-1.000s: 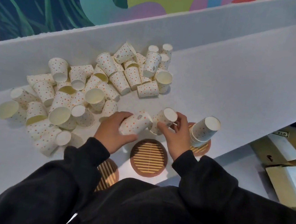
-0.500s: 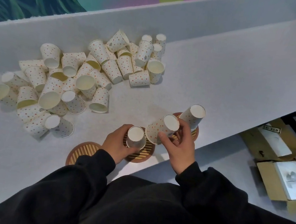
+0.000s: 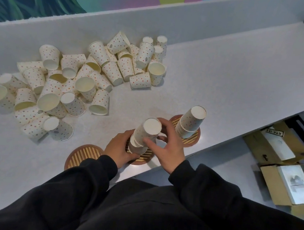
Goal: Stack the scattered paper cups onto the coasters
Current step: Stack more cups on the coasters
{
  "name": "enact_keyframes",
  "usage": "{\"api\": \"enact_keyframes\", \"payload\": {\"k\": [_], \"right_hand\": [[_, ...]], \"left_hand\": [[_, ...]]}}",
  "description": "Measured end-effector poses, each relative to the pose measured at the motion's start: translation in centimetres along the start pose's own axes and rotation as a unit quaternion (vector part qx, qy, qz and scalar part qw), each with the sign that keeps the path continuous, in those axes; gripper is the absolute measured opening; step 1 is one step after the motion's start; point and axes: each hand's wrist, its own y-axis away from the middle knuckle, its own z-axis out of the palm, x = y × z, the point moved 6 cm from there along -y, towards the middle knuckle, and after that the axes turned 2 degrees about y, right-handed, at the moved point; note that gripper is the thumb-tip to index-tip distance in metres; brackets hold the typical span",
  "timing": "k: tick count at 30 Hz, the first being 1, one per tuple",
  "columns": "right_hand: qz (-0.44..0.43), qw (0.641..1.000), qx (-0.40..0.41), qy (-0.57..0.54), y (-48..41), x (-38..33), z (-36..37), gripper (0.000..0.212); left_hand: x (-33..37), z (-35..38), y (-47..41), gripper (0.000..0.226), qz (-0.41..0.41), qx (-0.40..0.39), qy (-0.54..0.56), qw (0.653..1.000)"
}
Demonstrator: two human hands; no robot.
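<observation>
Head view: at the worktop's (image 3: 225, 81) front edge, the right hand (image 3: 170, 150) grips an inverted cup (image 3: 148, 131), long axis slightly tilted, directly above and partly over the lower cup (image 3: 137, 147), which the left hand's (image 3: 118, 150) grip holds on the middle coaster (image 3: 144, 160).

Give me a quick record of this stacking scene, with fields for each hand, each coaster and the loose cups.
Left hand: grips the lower cup on the middle coaster
Right hand: holds the upper cup, base up, partly over the lower cup
Right coaster: bears a tall stack
Left coaster: no cup visible
Loose cups: heaped on the counter
</observation>
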Motion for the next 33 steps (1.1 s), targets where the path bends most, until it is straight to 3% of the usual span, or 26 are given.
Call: {"api": "enact_keyframes", "payload": {"k": [6, 14, 19, 24, 33], "right_hand": [[-0.013, 0.991, -0.076, 0.112, -0.8, 2.6, 2.9, 0.061], [0.039, 0.973, -0.142, 0.178, -1.0, 7.3, 3.9, 0.073], [0.042, 0.967, -0.148, 0.204, -1.3, 8.0, 4.3, 0.072], [0.028, 0.968, -0.146, 0.204, -1.5, 7.4, 4.1, 0.068], [0.035, 0.96, -0.165, 0.223, -2.1, 7.7, 4.2, 0.072]], "left_hand": [[-1.3, 0.3, -0.4, 0.087, -0.027, -0.003, 0.033, 0.999], [-1.9, 0.3, -0.5, 0.073, -0.026, -0.004, 0.035, 0.999], [-1.9, 0.3, -0.4, 0.084, -0.023, -0.02, 0.042, 0.999], [-1.9, -0.1, -0.5, 0.065, -0.019, -0.001, 0.041, 0.999], [-1.9, -0.1, -0.8, 0.071, -0.031, -0.017, 0.022, 0.999]]}}
